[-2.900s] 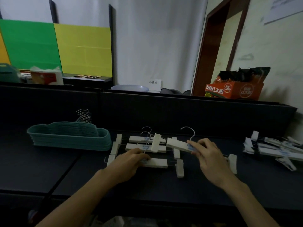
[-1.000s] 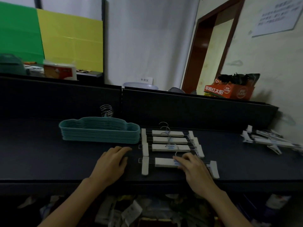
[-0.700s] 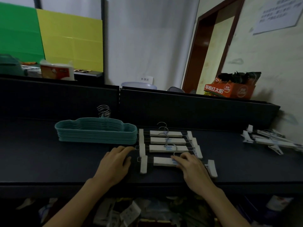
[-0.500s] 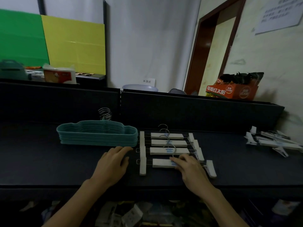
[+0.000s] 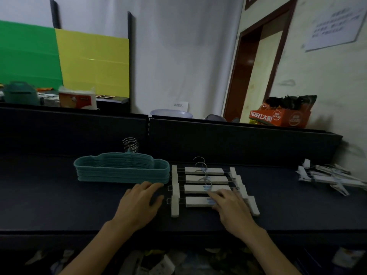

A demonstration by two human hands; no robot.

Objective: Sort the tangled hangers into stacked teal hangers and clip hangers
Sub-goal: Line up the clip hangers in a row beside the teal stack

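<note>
Dark work table (image 5: 49, 195), bearing the sorted goods. On its left-centre sits the stack of teal hangers (image 5: 121, 171), flat and squared, their wire hooks bunched at the far edge. Just beside it to the right lies the row of clip hangers (image 5: 206, 181), four pale bars set parallel, long axes running left to right, hooks pointing away from the person, pale clips standing crosswise at each end. Well apart at the far right lies a loose heap of further clip hangers (image 5: 329, 178), apparently still to be sorted.

The left hand (image 5: 139, 203) rests flat on the table between the teal stack and the row, fingers extended, gripping nothing. The right hand (image 5: 230, 207) lies on the nearest clip hanger (image 5: 198, 201), fingers spread over the bar's right half, pressing rather than clasping.

The unsorted heap lies rightward of both hands, so the right hand is judged the nearer for the next reach.
</note>
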